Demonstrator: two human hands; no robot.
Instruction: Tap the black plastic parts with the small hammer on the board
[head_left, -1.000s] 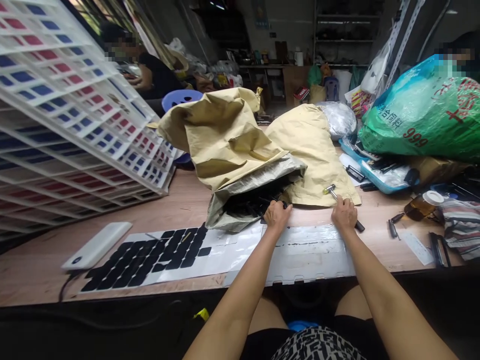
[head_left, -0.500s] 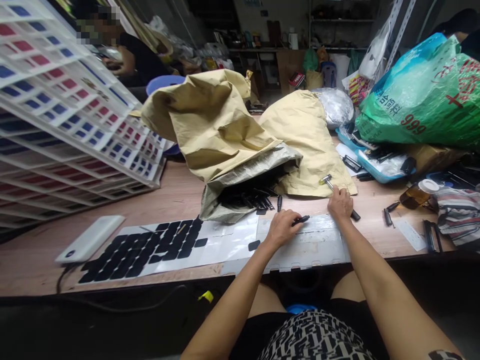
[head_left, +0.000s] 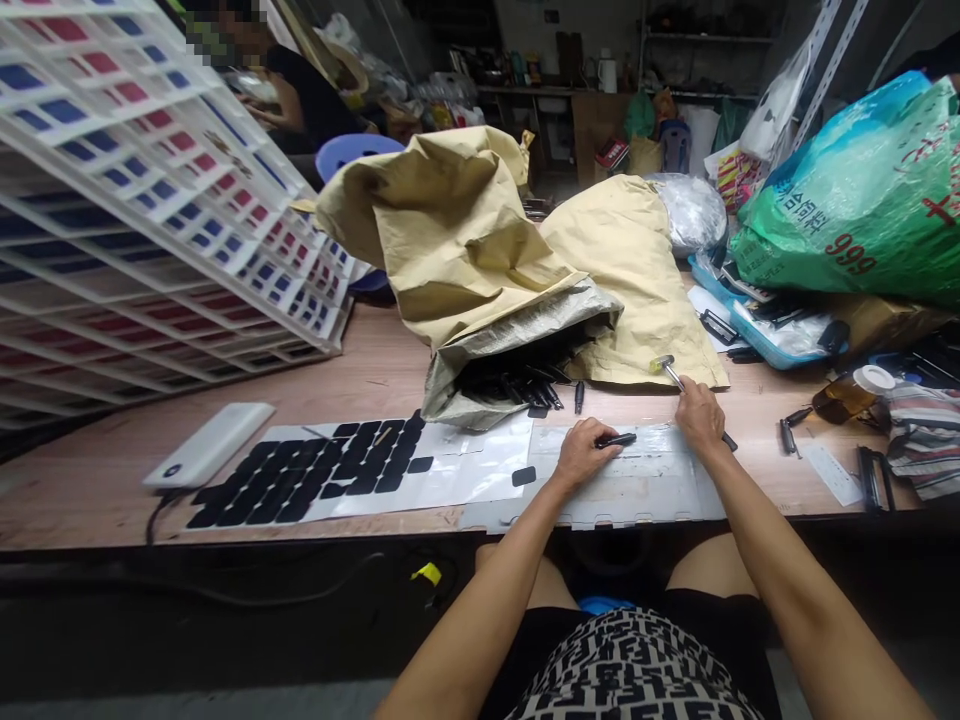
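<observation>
My left hand is closed on a slim black part, which lies low over a grey-white board at the table's front edge. In my right hand is a small hammer; its yellowish-and-metal head points up and left, and the dark handle end sticks out by my wrist. An open tan sack tips towards me, with similar black parts in its mouth. One more black part stands or lies just outside it. Exact shapes of these parts are too small to tell.
White crates lean at the left. A white box-shaped device with a cable and a sheet of black rounded pads lie nearby. Right are a blue tray, a green plastic bag and a brown bottle. Another person sits at the back left.
The whole view has shifted, so things appear a little further right. Both hands keep their holds on the black part and the hammer, in nearly the same places over the board.
</observation>
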